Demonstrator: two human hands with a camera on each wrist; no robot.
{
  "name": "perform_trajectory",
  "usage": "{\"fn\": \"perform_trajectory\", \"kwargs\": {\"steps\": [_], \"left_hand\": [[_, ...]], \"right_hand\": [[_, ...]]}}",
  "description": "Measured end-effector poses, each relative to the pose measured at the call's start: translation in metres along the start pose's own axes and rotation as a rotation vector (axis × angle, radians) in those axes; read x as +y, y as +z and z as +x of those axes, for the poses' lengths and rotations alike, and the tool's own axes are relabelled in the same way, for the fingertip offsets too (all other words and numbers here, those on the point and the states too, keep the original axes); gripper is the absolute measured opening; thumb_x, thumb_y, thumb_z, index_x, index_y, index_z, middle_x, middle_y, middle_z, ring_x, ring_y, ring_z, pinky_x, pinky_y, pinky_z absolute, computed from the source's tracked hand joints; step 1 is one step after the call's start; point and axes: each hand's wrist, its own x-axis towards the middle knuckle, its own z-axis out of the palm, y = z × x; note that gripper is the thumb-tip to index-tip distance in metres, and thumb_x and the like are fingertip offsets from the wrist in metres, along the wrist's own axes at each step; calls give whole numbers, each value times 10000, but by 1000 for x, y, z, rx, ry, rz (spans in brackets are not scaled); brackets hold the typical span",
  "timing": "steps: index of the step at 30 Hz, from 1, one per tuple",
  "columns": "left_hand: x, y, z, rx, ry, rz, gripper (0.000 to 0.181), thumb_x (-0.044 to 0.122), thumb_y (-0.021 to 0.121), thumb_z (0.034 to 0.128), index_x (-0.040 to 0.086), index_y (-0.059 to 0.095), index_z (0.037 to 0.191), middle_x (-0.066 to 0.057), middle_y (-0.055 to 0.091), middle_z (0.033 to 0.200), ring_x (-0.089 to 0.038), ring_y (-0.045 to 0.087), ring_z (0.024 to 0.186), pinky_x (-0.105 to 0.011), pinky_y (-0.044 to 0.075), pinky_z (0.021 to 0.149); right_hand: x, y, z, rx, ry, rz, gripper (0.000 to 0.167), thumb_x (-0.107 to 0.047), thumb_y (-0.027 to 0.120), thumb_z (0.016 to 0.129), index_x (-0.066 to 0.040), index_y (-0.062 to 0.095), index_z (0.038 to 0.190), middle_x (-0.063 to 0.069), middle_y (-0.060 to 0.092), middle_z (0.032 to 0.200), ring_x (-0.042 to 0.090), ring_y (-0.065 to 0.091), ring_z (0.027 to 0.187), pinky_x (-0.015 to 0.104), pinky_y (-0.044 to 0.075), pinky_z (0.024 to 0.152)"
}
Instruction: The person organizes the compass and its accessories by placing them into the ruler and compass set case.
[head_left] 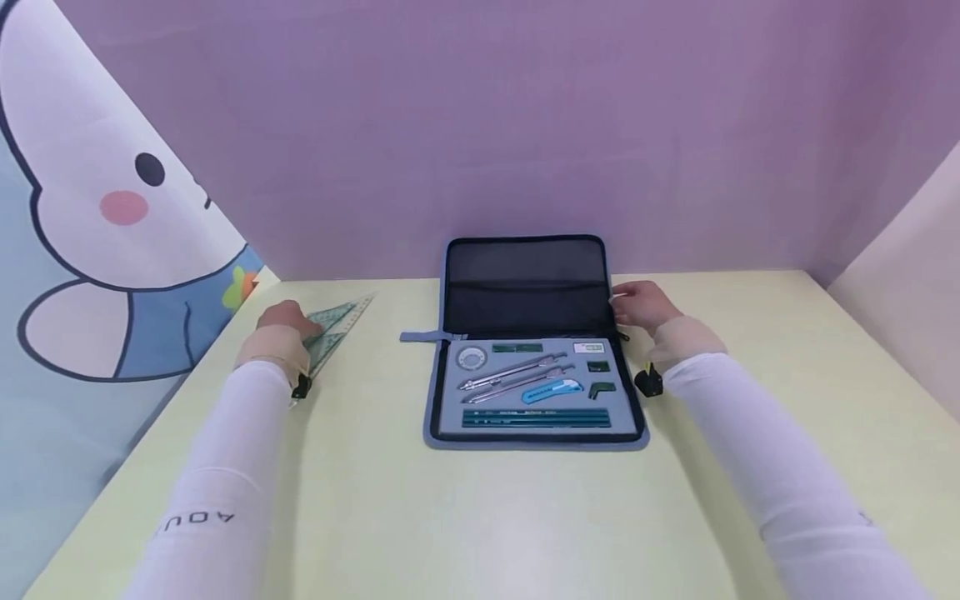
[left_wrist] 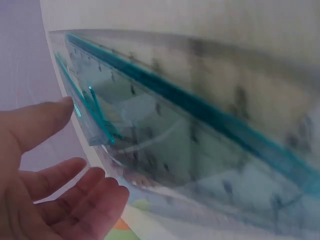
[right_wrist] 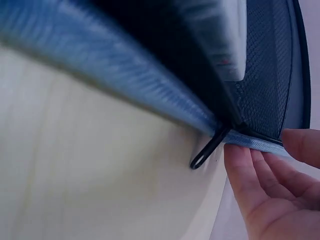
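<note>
An open blue zippered drawing-set case (head_left: 536, 446) lies on the table, its dark mesh-lined lid (head_left: 528, 308) tilted up at the back. My right hand (head_left: 645, 307) holds the lid's right edge; in the right wrist view the thumb is on the inner side and the fingers (right_wrist: 245, 172) behind it, close to the black zipper pull (right_wrist: 207, 150). My left hand (head_left: 287, 318) is at the clear green-tinted set squares (head_left: 337, 327) on the left. In the left wrist view its thumb and fingers (left_wrist: 90, 205) are spread apart beside the set squares (left_wrist: 175, 145), with nothing between them.
The case's grey tray holds a round white dial-like piece (head_left: 472, 358), two metal compasses (head_left: 517, 372), a blue utility knife (head_left: 552, 391), green pencils (head_left: 536, 418) and a white eraser (head_left: 588, 348). A strap (head_left: 422, 337) sticks out left. A purple backdrop (head_left: 525, 125) stands behind the table.
</note>
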Motion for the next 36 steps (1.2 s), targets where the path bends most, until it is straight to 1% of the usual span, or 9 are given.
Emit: {"fn": "perform_trajectory", "kwargs": {"steps": [3,8,12,15,19,24,29,33,36], "left_hand": [[1,1,-2,-18,5,-7,546,320,596,882,-128,497,1179,-304,538,1156,-408,531,991,-542,429,901],[5,0,-3,-14,9,12,556,325,611,867,-137,496,1154,-309,548,1128,-381,546,929,-501,466,830],[8,2,-1,-4,-9,-3,546,317,641,850,-124,513,1146,-296,563,1108,-357,557,898,-474,483,792],[11,3,-6,10,-19,-20,520,282,653,847,-117,517,1152,-289,568,1105,-350,559,896,-461,489,774],[19,1,-16,31,-31,-58,511,224,665,840,-134,490,1160,-301,551,1112,-385,550,937,-478,486,801],[20,-2,-22,63,-29,-97,613,166,673,820,-155,382,1254,-346,476,1209,-474,494,1081,-528,440,918],[12,1,-14,70,16,-107,646,90,604,821,-139,303,1345,-354,416,1300,-496,431,1167,-540,389,980],[12,2,-8,103,67,-70,519,46,501,835,-121,380,1311,-326,475,1259,-475,468,1135,-532,408,950],[16,0,-9,106,86,-69,456,48,458,867,-101,415,1296,-305,502,1240,-455,492,1110,-521,430,913]], "right_hand": [[2,2,-2,-10,6,-2,475,-40,352,977,129,255,1410,327,396,1360,358,465,1186,413,410,1018],[2,4,-5,3,10,6,482,-32,391,969,121,271,1410,319,395,1367,335,487,1164,393,430,1000],[2,5,-7,53,-13,22,447,-31,380,950,117,361,1371,294,461,1311,228,557,1007,365,466,959],[4,5,-8,83,-25,71,420,-29,390,939,117,415,1333,277,494,1264,126,573,864,349,481,938],[7,6,-6,107,-13,139,389,-7,435,937,103,429,1310,235,506,1220,56,550,784,298,502,889],[11,5,-2,124,-45,164,343,47,467,912,93,440,1252,160,503,1115,60,527,761,182,503,727],[14,3,-3,90,-114,161,298,68,466,913,97,438,1208,152,502,1083,55,535,763,158,496,699],[15,2,-5,83,-173,185,265,92,450,904,98,427,1168,161,492,1083,56,529,790,176,499,724],[15,2,-7,86,-203,201,258,113,444,891,106,421,1148,166,486,1076,66,522,798,187,502,730]]}}
